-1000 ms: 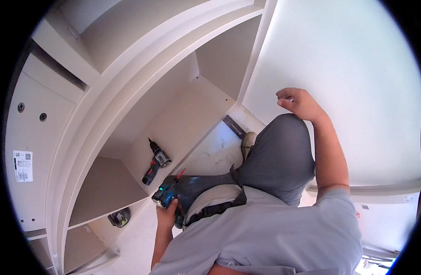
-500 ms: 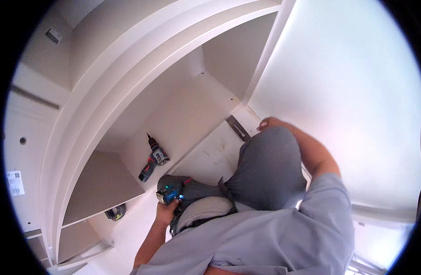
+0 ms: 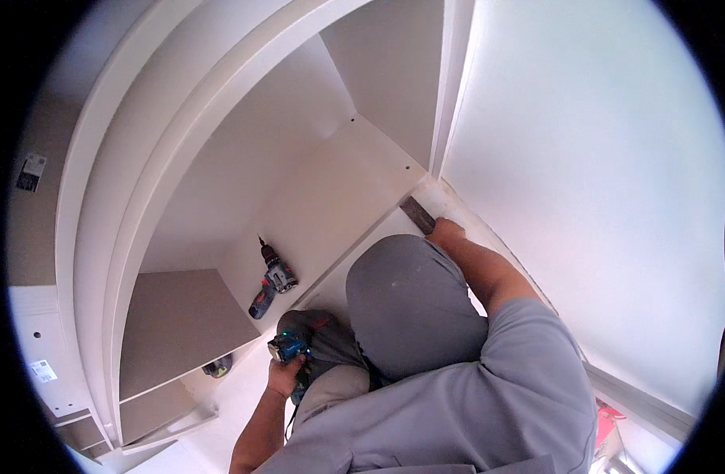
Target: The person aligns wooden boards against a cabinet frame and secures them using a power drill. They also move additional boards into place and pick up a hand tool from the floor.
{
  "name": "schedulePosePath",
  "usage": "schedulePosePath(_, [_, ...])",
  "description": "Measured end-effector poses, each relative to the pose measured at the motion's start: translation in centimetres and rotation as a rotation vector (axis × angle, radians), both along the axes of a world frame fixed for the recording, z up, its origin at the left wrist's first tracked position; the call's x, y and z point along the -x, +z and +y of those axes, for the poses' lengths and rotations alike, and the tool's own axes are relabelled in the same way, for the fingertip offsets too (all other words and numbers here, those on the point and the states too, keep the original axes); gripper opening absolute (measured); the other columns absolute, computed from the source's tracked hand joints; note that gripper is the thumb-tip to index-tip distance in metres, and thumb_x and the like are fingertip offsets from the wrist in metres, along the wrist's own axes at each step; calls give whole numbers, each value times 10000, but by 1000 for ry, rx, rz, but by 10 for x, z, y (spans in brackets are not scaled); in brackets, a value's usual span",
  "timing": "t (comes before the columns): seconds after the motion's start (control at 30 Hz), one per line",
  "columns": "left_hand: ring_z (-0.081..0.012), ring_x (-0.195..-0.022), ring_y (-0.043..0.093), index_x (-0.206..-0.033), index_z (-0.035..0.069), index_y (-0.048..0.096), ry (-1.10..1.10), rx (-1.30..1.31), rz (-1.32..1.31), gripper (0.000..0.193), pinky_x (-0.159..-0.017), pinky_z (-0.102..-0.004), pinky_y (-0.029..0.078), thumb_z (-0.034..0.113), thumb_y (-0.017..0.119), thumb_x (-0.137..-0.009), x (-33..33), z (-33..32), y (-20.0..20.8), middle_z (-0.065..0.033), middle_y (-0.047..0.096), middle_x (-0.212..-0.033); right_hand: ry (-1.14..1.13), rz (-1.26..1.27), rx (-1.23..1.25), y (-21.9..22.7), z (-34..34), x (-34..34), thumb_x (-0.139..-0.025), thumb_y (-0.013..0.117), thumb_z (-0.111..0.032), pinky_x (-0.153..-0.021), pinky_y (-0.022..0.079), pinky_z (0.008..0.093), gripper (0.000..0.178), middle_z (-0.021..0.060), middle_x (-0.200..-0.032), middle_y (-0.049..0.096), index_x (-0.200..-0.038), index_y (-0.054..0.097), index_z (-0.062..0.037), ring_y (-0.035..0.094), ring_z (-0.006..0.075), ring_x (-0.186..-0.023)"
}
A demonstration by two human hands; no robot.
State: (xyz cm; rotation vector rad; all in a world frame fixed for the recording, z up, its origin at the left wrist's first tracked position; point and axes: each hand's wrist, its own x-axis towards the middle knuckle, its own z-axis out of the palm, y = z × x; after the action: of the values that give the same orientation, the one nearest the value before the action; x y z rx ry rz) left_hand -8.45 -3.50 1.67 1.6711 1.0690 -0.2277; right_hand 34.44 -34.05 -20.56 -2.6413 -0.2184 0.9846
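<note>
- While the left hand (image 3: pixel 283 378) is wrapped around a blue and black power tool (image 3: pixel 290 346), the right hand (image 3: pixel 448 229) reaches out to a dark flat bar (image 3: pixel 416 213), as the head view shows.
- The power tool is low in the view, left of the middle, beside a bent leg in dark grey trousers (image 3: pixel 414 304). A small green light glows on it.
- The right hand is at the near end of the bar. I cannot tell if its fingers close all the way around it, because the back of the hand hides them.
- The bar lies on the floor, just beyond the knee, near the corner where the cabinet (image 3: pixel 173 205) comes close to a big white panel (image 3: pixel 591 174).
- A grey and black cordless drill (image 3: pixel 277 278) with bits of red lies on a pale board in the cabinet. Its thin tip points away from the person.
- Farther down on the left, a dark thing with some yellow-green (image 3: pixel 218 366) sits partly under a brown shelf (image 3: pixel 180 328).
- A white sticker (image 3: pixel 42 371) is on the far left.
</note>
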Motion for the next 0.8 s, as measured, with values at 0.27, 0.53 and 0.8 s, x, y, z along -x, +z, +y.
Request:
schedulePosePath(0.27, [-186,-701,698,-1062,22,708,74,64,-7,196,-676,-340,567,186,692,-955,6,-1,-2,-76,759,-920,77,167,-80,-7,-12,-36,-679,750,-345,-795,584,419,393,182,-922,760,-885,766,-11,747,307,-871])
schedulePosePath(0.53, [-180,-713,694,-1079,16,705,86,101,-28,204,-676,-338,566,175,688,-953,12,5,-11,-79,755,-923,183,4,-91,-2,-32,-54,-637,771,-358,-764,578,435,432,202,-838,748,-901,774,-16,740,341,-811])
schedulePosePath(0.8, [-192,-752,701,-1089,18,708,110,155,-81,192,-731,-350,570,149,696,-948,9,1,-10,-79,757,-944,238,-75,-337,41,-83,8,-723,771,-341,-884,531,471,453,248,-1001,721,-1037,702,-21,687,428,-1001])
